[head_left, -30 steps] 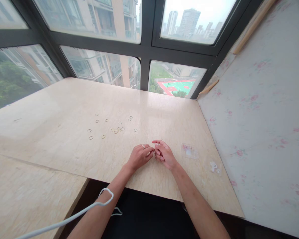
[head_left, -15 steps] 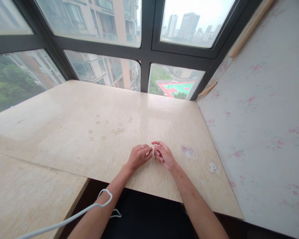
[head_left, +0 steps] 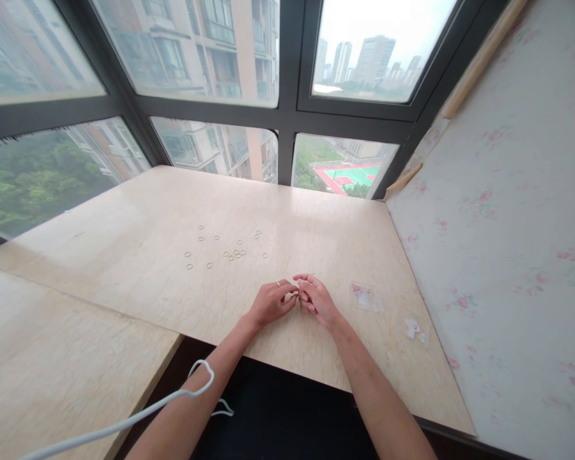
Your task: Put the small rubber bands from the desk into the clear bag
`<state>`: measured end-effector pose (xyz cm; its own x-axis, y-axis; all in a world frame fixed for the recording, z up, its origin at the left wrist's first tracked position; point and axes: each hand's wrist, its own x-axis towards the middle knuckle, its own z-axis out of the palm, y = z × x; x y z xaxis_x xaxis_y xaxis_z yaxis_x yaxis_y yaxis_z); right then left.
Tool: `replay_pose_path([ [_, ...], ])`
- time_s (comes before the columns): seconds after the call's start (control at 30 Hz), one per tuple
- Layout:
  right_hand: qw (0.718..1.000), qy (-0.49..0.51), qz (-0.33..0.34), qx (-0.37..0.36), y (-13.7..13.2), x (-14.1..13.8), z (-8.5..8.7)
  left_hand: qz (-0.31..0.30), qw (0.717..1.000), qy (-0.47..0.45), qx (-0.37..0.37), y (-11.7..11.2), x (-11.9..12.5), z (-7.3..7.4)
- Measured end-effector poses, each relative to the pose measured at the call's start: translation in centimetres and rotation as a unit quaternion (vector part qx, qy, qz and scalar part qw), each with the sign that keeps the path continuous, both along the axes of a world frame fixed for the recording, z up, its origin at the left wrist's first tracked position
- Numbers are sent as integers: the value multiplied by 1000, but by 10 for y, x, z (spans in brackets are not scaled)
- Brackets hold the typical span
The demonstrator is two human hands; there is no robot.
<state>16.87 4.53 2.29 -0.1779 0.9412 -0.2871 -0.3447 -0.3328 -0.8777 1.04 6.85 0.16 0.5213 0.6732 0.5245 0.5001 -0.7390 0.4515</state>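
Note:
My left hand (head_left: 274, 302) rests low over the tabletop, its thumb and fingers pinched together, with a ring on one finger. Fingertip to fingertip with it is my right hand (head_left: 315, 299), its fingers curled in and closed. Whatever sits between the fingertips is too small or too hidden to make out. Beyond the left hand, several thin rings (head_left: 230, 258) lie scattered on the beige surface, some overlapping in a cluster. A single ring (head_left: 265, 255) lies nearest to the hands.
Right of my hands lies a small clear plastic packet (head_left: 365, 297). Small white scraps (head_left: 413, 329) lie farther right, near the flowered wall (head_left: 498, 255). A white cable (head_left: 124, 421) crosses my left forearm. Dark-framed windows (head_left: 287, 153) border the tabletop's (head_left: 316, 236) far side.
The view has tilted up and shifted slightly left, moving the scene in the picture. My two hands have come a little closer, fingertips now meeting. The rings on the table stay put.

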Motion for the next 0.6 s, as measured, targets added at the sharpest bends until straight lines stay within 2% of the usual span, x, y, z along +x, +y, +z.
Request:
replay_pose_path([
  [0.6,999,-35,20,7,2,0,-5,-6,999,4,33,-2,1,3],
])
